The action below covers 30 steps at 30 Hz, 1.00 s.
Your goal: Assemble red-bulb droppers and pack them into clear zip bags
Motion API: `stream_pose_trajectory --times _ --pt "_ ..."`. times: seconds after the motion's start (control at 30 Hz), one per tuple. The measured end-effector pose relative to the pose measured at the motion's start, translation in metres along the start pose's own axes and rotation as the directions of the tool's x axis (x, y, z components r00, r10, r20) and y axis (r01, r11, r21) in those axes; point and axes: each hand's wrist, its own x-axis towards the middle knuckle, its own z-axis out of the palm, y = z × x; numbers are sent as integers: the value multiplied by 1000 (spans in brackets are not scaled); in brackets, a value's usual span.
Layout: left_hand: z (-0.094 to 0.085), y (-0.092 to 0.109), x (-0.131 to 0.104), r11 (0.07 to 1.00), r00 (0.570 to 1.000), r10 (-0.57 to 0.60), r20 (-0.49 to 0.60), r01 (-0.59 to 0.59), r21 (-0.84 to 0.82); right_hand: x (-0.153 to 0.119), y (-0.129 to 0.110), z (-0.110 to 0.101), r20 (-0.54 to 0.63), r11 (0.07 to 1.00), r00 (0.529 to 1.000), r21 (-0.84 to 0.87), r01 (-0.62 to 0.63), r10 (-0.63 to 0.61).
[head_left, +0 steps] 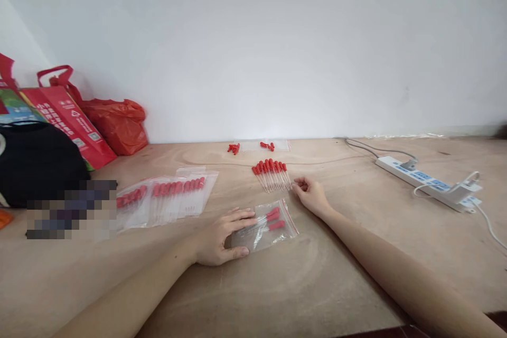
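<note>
A clear zip bag [259, 240] holding droppers [276, 225] with red rubber bulbs lies in front of me. My left hand [227, 235] rests on its left end, fingers stretched and thumb apart. Beyond the bag, several loose red-bulbed droppers [271, 175] lie fanned out, bulbs away from me. Beside the right edge of this fan is my right hand [309, 194], its fingers curled in; whether they pinch a dropper tip is hidden. To the left, several filled zip bags [178, 198] overlap in a row, red bulbs at their far side.
Small red rubber bulbs [233, 148] and a flat clear bag [282, 144] lie by the wall. On the right is a white power strip [425, 182] with plugs and cords. Red bags [119, 124] and a black bag [39, 161] stand at left, near a blurred-out item [71, 210].
</note>
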Motion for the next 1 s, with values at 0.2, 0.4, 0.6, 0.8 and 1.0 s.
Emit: stream_pose_trajectory --times 0.2,0.4,0.6,0.8,1.0 --pt "0 0 -1 1000 1000 -5 14 5 0 39 -2 14 -53 995 997 -83 -63 58" --pt "0 -1 -1 999 999 -34 28 34 11 56 -3 25 -31 985 990 -101 -141 138" --pt "0 0 -1 1000 999 -31 21 31 0 65 -2 18 37 973 974 -74 -220 223" --pt "0 1 -1 1000 1000 -1 0 1 -19 68 1 14 142 942 943 108 -318 302" --pt "0 -1 -2 999 1000 -5 -4 5 -50 55 6 -2 175 839 946 439 -322 271"
